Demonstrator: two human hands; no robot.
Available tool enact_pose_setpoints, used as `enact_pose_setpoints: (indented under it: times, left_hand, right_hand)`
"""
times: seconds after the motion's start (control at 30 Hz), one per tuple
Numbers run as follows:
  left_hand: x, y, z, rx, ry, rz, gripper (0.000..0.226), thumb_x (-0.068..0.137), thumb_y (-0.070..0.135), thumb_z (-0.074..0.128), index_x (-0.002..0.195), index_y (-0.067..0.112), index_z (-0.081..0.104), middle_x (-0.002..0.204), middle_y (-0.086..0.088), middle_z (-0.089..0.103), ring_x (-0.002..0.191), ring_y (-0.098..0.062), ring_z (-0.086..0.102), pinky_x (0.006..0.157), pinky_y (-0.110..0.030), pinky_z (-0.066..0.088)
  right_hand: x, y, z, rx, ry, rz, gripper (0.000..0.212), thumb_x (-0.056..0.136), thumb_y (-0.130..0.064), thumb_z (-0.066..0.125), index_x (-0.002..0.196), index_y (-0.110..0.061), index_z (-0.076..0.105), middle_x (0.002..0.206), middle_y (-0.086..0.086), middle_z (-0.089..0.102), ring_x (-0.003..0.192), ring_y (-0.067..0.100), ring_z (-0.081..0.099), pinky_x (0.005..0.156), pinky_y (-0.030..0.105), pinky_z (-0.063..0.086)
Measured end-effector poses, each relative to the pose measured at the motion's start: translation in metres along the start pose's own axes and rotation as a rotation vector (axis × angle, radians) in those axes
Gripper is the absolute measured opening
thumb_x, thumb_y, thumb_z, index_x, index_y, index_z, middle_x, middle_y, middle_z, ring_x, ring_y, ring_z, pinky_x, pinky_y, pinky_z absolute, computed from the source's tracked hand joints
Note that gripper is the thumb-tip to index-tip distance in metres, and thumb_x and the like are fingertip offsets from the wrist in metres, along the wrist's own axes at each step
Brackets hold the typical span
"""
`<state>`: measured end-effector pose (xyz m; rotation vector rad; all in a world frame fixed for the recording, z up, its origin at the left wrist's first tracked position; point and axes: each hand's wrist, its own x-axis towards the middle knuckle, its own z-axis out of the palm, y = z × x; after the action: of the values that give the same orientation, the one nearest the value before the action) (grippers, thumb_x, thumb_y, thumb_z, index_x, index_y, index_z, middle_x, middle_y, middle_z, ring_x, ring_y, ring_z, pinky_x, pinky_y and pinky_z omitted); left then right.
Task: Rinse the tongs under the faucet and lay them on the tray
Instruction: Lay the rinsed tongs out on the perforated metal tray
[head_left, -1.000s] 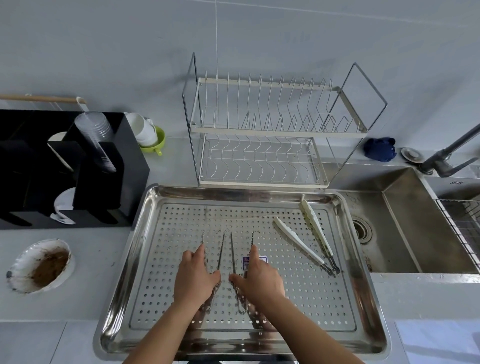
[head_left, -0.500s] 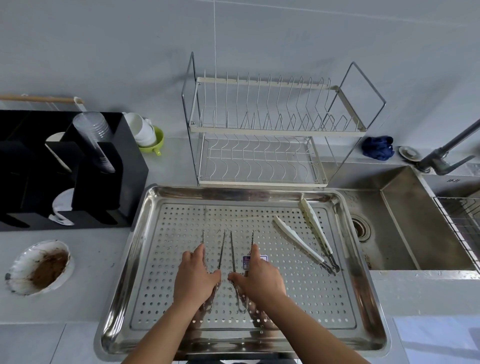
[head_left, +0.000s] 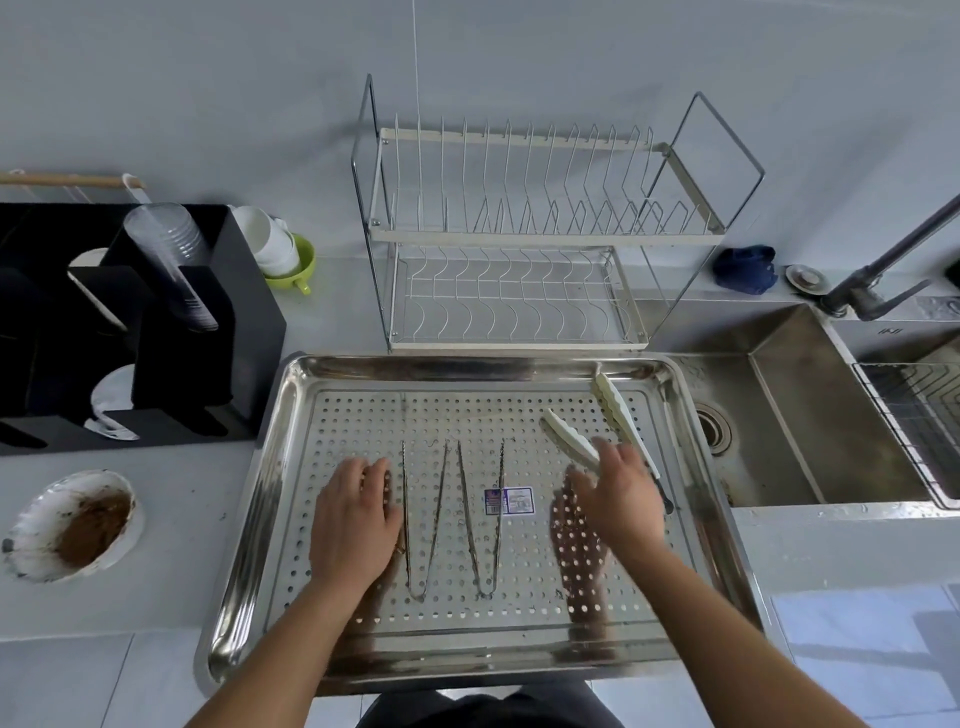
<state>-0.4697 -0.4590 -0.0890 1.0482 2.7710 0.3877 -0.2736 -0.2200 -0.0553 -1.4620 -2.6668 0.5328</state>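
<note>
Two thin metal tongs lie side by side in the perforated steel tray (head_left: 291, 467): the left pair (head_left: 423, 525) and the right pair (head_left: 485, 525), hinges toward me. White-tipped tongs (head_left: 582, 426) lie at the tray's right, partly under my right hand (head_left: 618, 493), which hovers over their handle end, fingers spread, blurred. My left hand (head_left: 353, 519) rests flat on the tray just left of the thin tongs, holding nothing. The faucet (head_left: 883, 270) stands at the far right over the sink (head_left: 810, 415).
A two-tier wire dish rack (head_left: 519, 239) stands behind the tray. A black cup holder (head_left: 171, 332) is at the left, and a dirty dish (head_left: 72, 525) in front of it. A blue cloth (head_left: 745, 267) lies by the sink; a wire basket (head_left: 914, 415) sits at far right.
Both hands have let go of the thin tongs and moved apart. My left hand slid left; my right hand swung right over the white-tipped tongs.
</note>
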Motion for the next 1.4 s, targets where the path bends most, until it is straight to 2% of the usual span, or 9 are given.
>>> enact_pose_setpoints:
  times: [0.17,0.23,0.3,0.4,0.53,0.7,0.83,0.9,1.4]
  left_hand:
    - [0.002,-0.013,0.013,0.08,-0.028,0.084,0.053,0.103,0.033,0.042,0.151,0.012,0.04,0.161,-0.017,0.032,0.153,-0.034,0.021,0.124,-0.053,0.02]
    - [-0.002,-0.019,0.017,0.085,-0.027,0.09,0.056,0.105,0.039,0.025,0.153,0.014,0.036,0.163,-0.016,0.028,0.154,-0.033,0.017,0.125,-0.052,0.016]
    - [-0.003,-0.022,0.019,0.077,-0.026,0.105,0.062,0.102,0.043,0.016,0.154,0.014,0.036,0.163,-0.015,0.029,0.154,-0.033,0.017,0.124,-0.053,0.016]
    - [-0.004,-0.024,0.022,0.071,-0.032,0.107,0.063,0.103,0.044,0.014,0.154,0.014,0.035,0.164,-0.014,0.027,0.154,-0.032,0.016,0.124,-0.054,0.017]
    - [-0.005,-0.025,0.022,0.071,-0.044,0.102,0.066,0.102,0.046,0.01,0.154,0.014,0.035,0.164,-0.014,0.027,0.154,-0.032,0.015,0.125,-0.054,0.016]
    - [-0.004,-0.026,0.024,0.071,-0.047,0.097,0.068,0.102,0.047,0.009,0.152,0.013,0.038,0.163,-0.014,0.031,0.153,-0.032,0.019,0.124,-0.054,0.019]
    - [-0.003,-0.028,0.026,0.073,-0.052,0.098,0.065,0.102,0.045,0.014,0.152,0.013,0.039,0.162,-0.014,0.031,0.153,-0.032,0.02,0.124,-0.054,0.02]
    - [-0.003,-0.029,0.026,0.072,-0.049,0.101,0.064,0.102,0.045,0.015,0.152,0.013,0.039,0.162,-0.014,0.032,0.153,-0.032,0.02,0.124,-0.055,0.02]
    - [-0.003,-0.029,0.027,0.063,-0.018,0.119,0.065,0.101,0.045,0.017,0.15,0.012,0.042,0.161,-0.015,0.035,0.152,-0.033,0.023,0.123,-0.055,0.021]
  right_hand:
    - [0.03,0.022,-0.019,-0.22,-0.134,0.14,0.077,0.087,-0.054,0.073,0.145,-0.017,0.037,0.146,0.014,0.043,0.132,0.031,0.05,0.1,0.047,0.055]
    - [0.036,0.023,-0.019,-0.236,-0.198,0.171,0.086,0.086,-0.055,0.074,0.15,-0.014,0.033,0.146,0.017,0.046,0.133,0.034,0.051,0.105,0.049,0.052]
    - [0.038,0.023,-0.018,-0.237,-0.227,0.18,0.082,0.087,-0.05,0.076,0.148,-0.012,0.036,0.139,0.017,0.053,0.127,0.033,0.056,0.105,0.047,0.053]
    - [0.035,0.024,-0.019,-0.242,-0.212,0.158,0.062,0.087,-0.049,0.077,0.129,-0.013,0.049,0.125,0.011,0.06,0.114,0.026,0.059,0.101,0.041,0.053]
    - [0.012,0.023,-0.009,-0.246,-0.246,0.168,0.066,0.081,-0.067,0.072,0.118,-0.016,0.05,0.101,-0.002,0.055,0.099,0.019,0.055,0.095,0.035,0.054]
    - [-0.024,0.013,0.022,-0.119,-0.24,0.22,0.079,0.083,-0.068,0.069,0.132,-0.013,0.042,0.122,0.007,0.057,0.093,0.017,0.055,0.078,0.029,0.053]
    - [-0.036,0.005,0.035,-0.029,-0.198,0.264,0.102,0.083,-0.069,0.069,0.153,-0.007,0.027,0.142,0.016,0.05,0.12,0.028,0.06,0.096,0.039,0.056]
    - [-0.038,0.002,0.035,-0.022,-0.194,0.274,0.107,0.084,-0.068,0.068,0.157,-0.006,0.021,0.148,0.019,0.046,0.125,0.031,0.059,0.099,0.041,0.056]
    - [-0.049,0.0,0.037,-0.039,-0.193,0.247,0.112,0.08,-0.074,0.066,0.158,-0.009,0.019,0.152,0.016,0.045,0.129,0.031,0.058,0.099,0.041,0.053]
